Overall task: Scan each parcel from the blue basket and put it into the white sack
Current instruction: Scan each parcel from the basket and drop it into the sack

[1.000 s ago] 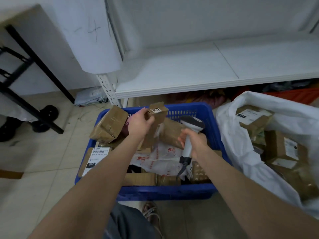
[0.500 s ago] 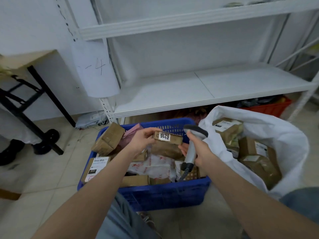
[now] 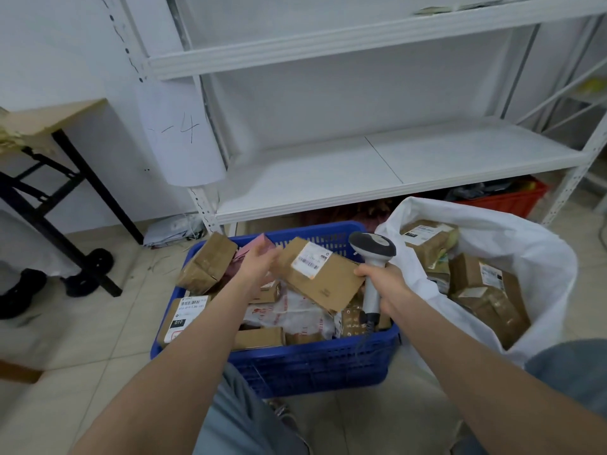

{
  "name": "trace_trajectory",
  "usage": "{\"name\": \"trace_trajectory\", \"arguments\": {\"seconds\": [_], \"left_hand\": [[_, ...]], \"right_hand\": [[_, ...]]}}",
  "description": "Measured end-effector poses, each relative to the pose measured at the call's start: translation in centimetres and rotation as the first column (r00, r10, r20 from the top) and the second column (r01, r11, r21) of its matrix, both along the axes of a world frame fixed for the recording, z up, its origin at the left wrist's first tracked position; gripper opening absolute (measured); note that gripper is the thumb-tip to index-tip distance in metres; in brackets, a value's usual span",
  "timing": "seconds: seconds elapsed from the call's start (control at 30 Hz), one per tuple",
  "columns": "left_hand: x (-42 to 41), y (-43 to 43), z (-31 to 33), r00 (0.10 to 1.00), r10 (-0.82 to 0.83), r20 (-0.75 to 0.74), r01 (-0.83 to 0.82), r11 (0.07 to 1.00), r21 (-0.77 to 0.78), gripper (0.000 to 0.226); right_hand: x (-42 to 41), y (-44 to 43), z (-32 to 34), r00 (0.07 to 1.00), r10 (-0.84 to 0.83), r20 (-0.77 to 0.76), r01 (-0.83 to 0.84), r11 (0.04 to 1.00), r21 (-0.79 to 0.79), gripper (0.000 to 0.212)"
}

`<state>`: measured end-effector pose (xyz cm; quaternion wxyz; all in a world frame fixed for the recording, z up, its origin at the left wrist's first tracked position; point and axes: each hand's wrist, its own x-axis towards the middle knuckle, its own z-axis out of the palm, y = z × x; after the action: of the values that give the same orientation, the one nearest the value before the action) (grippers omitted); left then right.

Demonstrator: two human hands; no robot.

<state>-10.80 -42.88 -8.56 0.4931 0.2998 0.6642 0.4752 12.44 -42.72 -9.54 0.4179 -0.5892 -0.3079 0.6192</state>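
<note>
My left hand (image 3: 259, 267) holds a brown cardboard parcel (image 3: 323, 280) by its left end, above the blue basket (image 3: 315, 362). The parcel's wide face is turned up, showing a white barcode label. My right hand (image 3: 386, 284) grips the handle of a grey and white barcode scanner (image 3: 372, 249), its head just right of the parcel. The basket on the floor holds several more brown boxes and a white plastic mailer. To its right stands the open white sack (image 3: 525, 244) with several brown parcels inside.
A white metal shelf unit (image 3: 377, 172) stands behind the basket, with a red crate (image 3: 512, 200) under it. A black-framed folding table (image 3: 56, 165) is at the left. My knees show at the bottom edge, over the tiled floor.
My left hand has lifted the parcel out of the basket and turned it, so its labelled face now points up beside the scanner head. The camera has tilted upward.
</note>
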Motion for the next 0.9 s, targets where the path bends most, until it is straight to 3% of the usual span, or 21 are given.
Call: {"name": "trace_trajectory", "arguments": {"seconds": [0.07, 0.17, 0.2, 0.33, 0.4, 0.53, 0.7, 0.8, 0.9], "left_hand": [[-0.6, 0.3, -0.6, 0.999, -0.017, -0.037, 0.013, 0.994, -0.104, 0.051], [-1.6, 0.1, -2.0, 0.934, -0.180, -0.309, 0.089, 0.954, -0.287, 0.060], [-1.9, -0.1, -2.7, 0.918, -0.235, -0.319, 0.114, 0.928, -0.356, 0.062], [-2.4, -1.5, -5.0, 0.952, -0.293, -0.088, 0.210, 0.835, -0.508, 0.065], [-2.3, -2.1, -5.8, 0.971, -0.239, -0.010, 0.204, 0.847, -0.490, 0.050], [-2.4, -2.2, -5.5, 0.993, -0.118, -0.006, 0.106, 0.911, -0.399, 0.030], [-3.0, -1.1, -4.5, 0.995, 0.098, -0.020, -0.100, 0.967, -0.233, 0.036], [-2.3, -0.9, -4.3, 0.987, 0.162, -0.008, -0.161, 0.976, -0.148, 0.041], [-1.3, -0.8, -4.7, 0.980, 0.199, -0.007, -0.199, 0.973, -0.116, 0.045]], "right_hand": [[0.0, 0.0, 0.1, 1.000, 0.021, -0.003, -0.021, 1.000, 0.014, 0.015], [0.0, 0.2, -0.1, 0.998, 0.059, -0.016, -0.059, 0.998, 0.010, 0.019], [-0.1, 0.2, -0.1, 0.997, 0.071, -0.016, -0.071, 0.997, 0.013, 0.019], [-0.3, 0.0, -0.2, 0.995, 0.103, -0.016, -0.102, 0.994, 0.030, 0.019], [-0.2, 0.0, -0.1, 0.994, 0.106, -0.025, -0.105, 0.994, 0.038, 0.019], [0.4, 0.6, -0.4, 0.998, 0.069, 0.005, -0.069, 0.996, 0.054, 0.013], [0.5, 0.6, -1.5, 0.997, -0.022, 0.070, 0.019, 0.999, 0.040, 0.027], [-0.1, -0.8, -1.3, 0.998, 0.047, 0.045, -0.048, 0.999, 0.021, 0.015], [-1.4, -3.2, -1.2, 0.985, 0.128, 0.113, -0.133, 0.991, 0.033, 0.008]]}}
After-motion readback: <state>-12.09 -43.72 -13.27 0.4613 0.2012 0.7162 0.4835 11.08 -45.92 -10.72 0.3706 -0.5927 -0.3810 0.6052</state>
